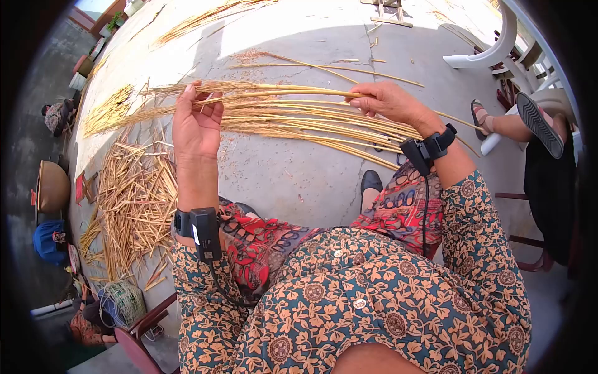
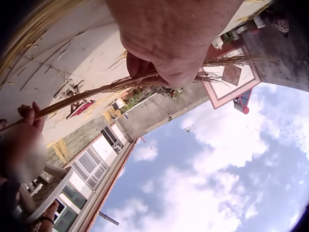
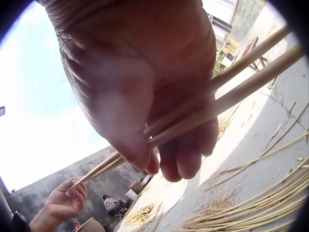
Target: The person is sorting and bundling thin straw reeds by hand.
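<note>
Two or so pale stalks point(image 1: 293, 90) with brushy heads are held level above the ground. My left hand point(image 1: 198, 124) grips them near the heads; in the left wrist view the left hand point(image 2: 164, 43) covers part of the brush. At the stalks' bare ends, my right hand point(image 1: 395, 106) pinches them between thumb and fingers. The right wrist view shows the right hand point(image 3: 140, 92) curled round two stalks point(image 3: 256, 79). Below lies a row of similar stalks point(image 1: 336, 128) on the concrete.
A heap of short straw pieces point(image 1: 134, 199) lies left of my legs. More brushy stalks point(image 1: 199, 22) lie farther off. A white plastic chair point(image 1: 486, 56) and another person's feet point(image 1: 483, 118) are at the right. A basket point(image 1: 121, 302) stands at lower left.
</note>
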`<state>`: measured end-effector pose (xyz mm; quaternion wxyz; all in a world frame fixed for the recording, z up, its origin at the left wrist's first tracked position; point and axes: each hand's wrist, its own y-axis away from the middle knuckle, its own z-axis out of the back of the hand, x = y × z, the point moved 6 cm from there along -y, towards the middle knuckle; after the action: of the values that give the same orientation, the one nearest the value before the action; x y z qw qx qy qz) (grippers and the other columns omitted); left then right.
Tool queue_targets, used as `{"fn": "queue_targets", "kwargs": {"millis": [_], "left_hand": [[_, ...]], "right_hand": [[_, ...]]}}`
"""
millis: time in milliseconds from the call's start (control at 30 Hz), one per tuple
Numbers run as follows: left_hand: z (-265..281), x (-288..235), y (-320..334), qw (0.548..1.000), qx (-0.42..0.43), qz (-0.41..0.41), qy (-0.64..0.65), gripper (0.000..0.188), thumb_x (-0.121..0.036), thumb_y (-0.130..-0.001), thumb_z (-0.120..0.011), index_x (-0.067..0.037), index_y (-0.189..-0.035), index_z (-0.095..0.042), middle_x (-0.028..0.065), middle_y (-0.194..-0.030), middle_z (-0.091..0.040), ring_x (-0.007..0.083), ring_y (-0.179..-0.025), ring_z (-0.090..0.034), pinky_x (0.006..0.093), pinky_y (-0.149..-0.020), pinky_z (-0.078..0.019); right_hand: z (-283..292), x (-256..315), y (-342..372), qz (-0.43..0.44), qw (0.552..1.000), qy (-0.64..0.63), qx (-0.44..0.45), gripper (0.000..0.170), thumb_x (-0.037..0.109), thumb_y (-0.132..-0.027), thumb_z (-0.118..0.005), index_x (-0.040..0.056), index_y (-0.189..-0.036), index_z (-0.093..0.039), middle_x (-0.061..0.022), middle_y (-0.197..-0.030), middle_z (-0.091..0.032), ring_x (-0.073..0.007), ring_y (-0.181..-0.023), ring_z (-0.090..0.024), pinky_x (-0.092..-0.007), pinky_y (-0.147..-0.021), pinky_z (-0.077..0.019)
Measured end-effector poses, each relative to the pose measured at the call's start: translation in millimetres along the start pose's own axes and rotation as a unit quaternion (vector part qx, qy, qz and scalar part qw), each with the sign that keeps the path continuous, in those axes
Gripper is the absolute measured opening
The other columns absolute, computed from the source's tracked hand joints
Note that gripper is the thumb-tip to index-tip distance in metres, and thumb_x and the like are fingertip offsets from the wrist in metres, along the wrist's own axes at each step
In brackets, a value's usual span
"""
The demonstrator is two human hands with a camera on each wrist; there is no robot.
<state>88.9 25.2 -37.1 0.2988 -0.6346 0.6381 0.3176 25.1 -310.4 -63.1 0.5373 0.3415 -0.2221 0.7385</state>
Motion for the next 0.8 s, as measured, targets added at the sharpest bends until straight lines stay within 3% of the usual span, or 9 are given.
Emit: {"fn": "queue_targets", "kwargs": {"millis": [200,267,400,500,633,667,767,800], "left_hand": [[16.8,-11.6,-8.3,0.993,-0.104,-0.028,0.047,0.016,-0.019,-0.087,-0.060,-0.006,-0.096,-0.060,0.0097,-0.092,-0.065,0.0197,-0.079,-0.062,0.0307,-0.065,-0.0514],[16.4,-10.9,-8.0,0.996,-0.081,-0.017,0.039,0.015,-0.018,-0.087,-0.059,-0.006,-0.096,-0.061,0.0091,-0.094,-0.066,0.0194,-0.079,-0.062,0.0312,-0.066,-0.0513],[12.4,-11.5,-14.6,0.998,-0.020,-0.004,0.065,0.013,-0.017,-0.088,-0.057,-0.006,-0.095,-0.062,0.0071,-0.094,-0.067,0.0181,-0.080,-0.062,0.0321,-0.068,-0.0513],[13.0,-9.9,-15.7,0.998,0.005,0.001,0.066,0.013,-0.016,-0.089,-0.057,-0.006,-0.095,-0.062,0.0060,-0.094,-0.067,0.0170,-0.080,-0.062,0.0320,-0.068,-0.0511],[8.3,-7.9,-16.1,0.995,0.061,0.024,0.081,0.013,-0.018,-0.090,-0.057,-0.007,-0.095,-0.062,0.0054,-0.092,-0.068,0.0165,-0.080,-0.062,0.0325,-0.068,-0.0508],[3.4,-8.9,-16.2,0.986,0.121,0.028,0.115,0.024,-0.027,-0.092,-0.057,-0.005,-0.101,-0.061,0.0084,-0.097,-0.067,0.0205,-0.085,-0.063,0.0331,-0.071,-0.0518],[-26.6,-14.4,-2.9,0.977,0.166,-0.034,0.128,0.044,-0.043,-0.091,-0.057,-0.003,-0.111,-0.056,0.0125,-0.110,-0.062,0.0243,-0.093,-0.061,0.0340,-0.077,-0.0509],[-30.3,-13.3,-4.1,0.984,0.133,-0.052,0.107,0.060,-0.053,-0.088,-0.056,-0.002,-0.118,-0.051,0.0151,-0.119,-0.056,0.0274,-0.100,-0.058,0.0370,-0.081,-0.0504]], "right_hand": [[13.4,-0.3,-1.2,0.009,0.997,0.066,-0.029,0.032,0.036,-0.092,-0.059,0.0120,-0.112,-0.065,-0.0007,-0.066,-0.058,-0.0120,-0.057,-0.055,-0.0276,-0.055,-0.0452],[15.9,-1.1,4.4,0.004,0.999,0.032,-0.032,0.031,0.037,-0.090,-0.062,0.0136,-0.110,-0.067,-0.0002,-0.066,-0.060,-0.0124,-0.057,-0.054,-0.0277,-0.053,-0.0444],[42.9,16.4,20.8,0.025,0.989,0.072,-0.128,0.026,0.035,-0.089,-0.063,0.0150,-0.106,-0.068,0.0007,-0.065,-0.059,-0.0120,-0.057,-0.054,-0.0255,-0.052,-0.0442],[58.1,36.6,32.9,0.038,0.986,0.114,-0.119,0.025,0.034,-0.090,-0.063,0.0126,-0.101,-0.068,0.0008,-0.064,-0.058,-0.0101,-0.057,-0.053,-0.0235,-0.051,-0.0436],[78.7,63.8,54.3,-0.031,0.997,0.057,-0.046,0.026,0.035,-0.090,-0.063,0.0101,-0.098,-0.067,0.0021,-0.063,-0.055,-0.0056,-0.054,-0.049,-0.0198,-0.047,-0.0399],[83.7,70.9,57.5,-0.038,0.998,0.047,-0.027,0.027,0.034,-0.090,-0.063,0.0097,-0.100,-0.066,0.0031,-0.063,-0.053,-0.0038,-0.053,-0.047,-0.0182,-0.045,-0.0385],[90.0,68.9,45.4,-0.016,0.999,-0.002,-0.035,0.028,0.034,-0.092,-0.061,0.0078,-0.101,-0.066,0.0042,-0.063,-0.053,-0.0004,-0.048,-0.044,-0.0150,-0.042,-0.0353],[90.8,65.3,35.5,-0.011,0.998,-0.026,-0.049,0.028,0.034,-0.092,-0.060,0.0075,-0.102,-0.066,0.0044,-0.063,-0.053,-0.0001,-0.048,-0.043,-0.0147,-0.042,-0.0352]]}}
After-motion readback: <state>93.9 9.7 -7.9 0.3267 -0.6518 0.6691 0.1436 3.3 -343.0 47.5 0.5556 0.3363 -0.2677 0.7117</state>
